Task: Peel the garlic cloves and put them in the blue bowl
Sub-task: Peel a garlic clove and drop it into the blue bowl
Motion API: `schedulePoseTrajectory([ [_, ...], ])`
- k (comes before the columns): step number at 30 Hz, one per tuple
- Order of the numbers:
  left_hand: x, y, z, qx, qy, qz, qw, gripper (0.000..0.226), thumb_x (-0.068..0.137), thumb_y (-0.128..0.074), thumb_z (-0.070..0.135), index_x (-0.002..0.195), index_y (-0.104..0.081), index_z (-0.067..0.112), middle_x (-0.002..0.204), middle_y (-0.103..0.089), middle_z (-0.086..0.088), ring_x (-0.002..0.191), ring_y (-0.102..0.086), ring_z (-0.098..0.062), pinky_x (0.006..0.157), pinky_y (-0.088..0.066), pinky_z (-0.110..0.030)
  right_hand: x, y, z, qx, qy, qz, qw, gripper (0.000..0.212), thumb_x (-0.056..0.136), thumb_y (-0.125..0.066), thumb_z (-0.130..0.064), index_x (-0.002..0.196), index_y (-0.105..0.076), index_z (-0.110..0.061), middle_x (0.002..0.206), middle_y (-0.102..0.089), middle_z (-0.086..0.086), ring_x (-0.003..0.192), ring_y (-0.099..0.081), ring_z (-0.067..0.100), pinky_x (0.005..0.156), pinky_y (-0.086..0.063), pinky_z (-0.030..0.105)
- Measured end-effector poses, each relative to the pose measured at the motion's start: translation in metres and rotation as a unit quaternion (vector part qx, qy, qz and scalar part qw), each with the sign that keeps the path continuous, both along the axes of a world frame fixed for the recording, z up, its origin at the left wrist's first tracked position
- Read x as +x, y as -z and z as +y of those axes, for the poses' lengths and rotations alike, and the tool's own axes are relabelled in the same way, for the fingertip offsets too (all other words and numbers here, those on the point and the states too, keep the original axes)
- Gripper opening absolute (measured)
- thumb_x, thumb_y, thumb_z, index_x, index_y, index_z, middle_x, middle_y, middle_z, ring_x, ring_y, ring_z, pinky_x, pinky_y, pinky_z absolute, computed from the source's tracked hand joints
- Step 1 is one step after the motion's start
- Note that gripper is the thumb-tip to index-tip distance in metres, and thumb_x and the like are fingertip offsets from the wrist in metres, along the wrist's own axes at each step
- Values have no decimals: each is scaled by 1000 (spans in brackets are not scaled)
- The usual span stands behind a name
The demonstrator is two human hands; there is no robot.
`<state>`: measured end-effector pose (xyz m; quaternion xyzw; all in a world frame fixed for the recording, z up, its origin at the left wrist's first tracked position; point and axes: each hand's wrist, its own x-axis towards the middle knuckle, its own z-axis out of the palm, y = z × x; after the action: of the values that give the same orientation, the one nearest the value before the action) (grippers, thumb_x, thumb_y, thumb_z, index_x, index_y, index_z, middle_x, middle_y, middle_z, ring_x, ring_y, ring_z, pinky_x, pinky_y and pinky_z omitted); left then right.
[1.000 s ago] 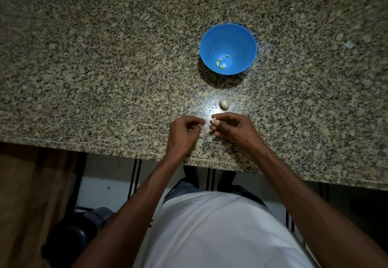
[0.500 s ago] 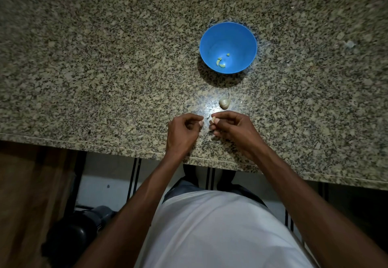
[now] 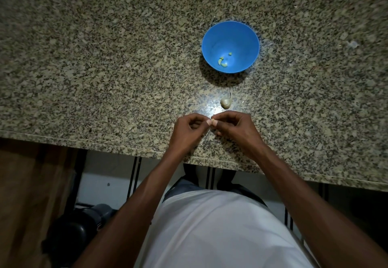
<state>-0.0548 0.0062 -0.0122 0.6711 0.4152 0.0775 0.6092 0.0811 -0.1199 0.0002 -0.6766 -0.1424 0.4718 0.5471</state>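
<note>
Both hands are meeting fingertip to fingertip just above the near part of the speckled granite countertop (image 3: 105, 68). Curled fingers and thumb of the left hand (image 3: 185, 130) are pinching toward the right hand (image 3: 235, 129), whose own fingers are curled the same way, and a small pale bit is showing right where the two sets of fingertips are coming together; it is too small to say for sure whether it is a clove or a scrap of skin. So both hands are clenching in a pinch on that small pale thing, as far as can be seen.

Just beyond the hands, an unpeeled, papery white garlic clove (image 3: 226, 103) with a thin curling tail is lying on the stone, apart from the fingers. Farther back, the round blue plastic bowl (image 3: 247, 37) is standing upright on the counter, casting a dark shadow toward the near side. Inside it, a few small yellowish peeled garlic pieces (image 3: 222, 62) are resting on the bottom.

Below the counter edge, the person's white shirt (image 3: 220, 232) is filling the lower middle of the view.
</note>
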Motion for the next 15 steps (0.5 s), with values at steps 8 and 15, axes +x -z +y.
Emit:
schedulePoseTrajectory([
  [8,2,0,0,45,8,34,998,12,94,-78,27,98,-79,15,89,-77,5,86,-73,-7,82,-61,-29,0,-2,2,-12,-22,-48,999,31,81,-89,-35,101,-81,-12,97,-81,4,92,-78,25,85,-64,43],
  [15,4,3,-2,35,25,41,998,16,103,-65,30,104,-73,16,94,-75,1,91,-71,-15,86,-61,-38,1,-1,2,20,13,21,999,20,90,-81,-9,107,-78,1,97,-79,20,98,-77,37,91,-63,43],
])
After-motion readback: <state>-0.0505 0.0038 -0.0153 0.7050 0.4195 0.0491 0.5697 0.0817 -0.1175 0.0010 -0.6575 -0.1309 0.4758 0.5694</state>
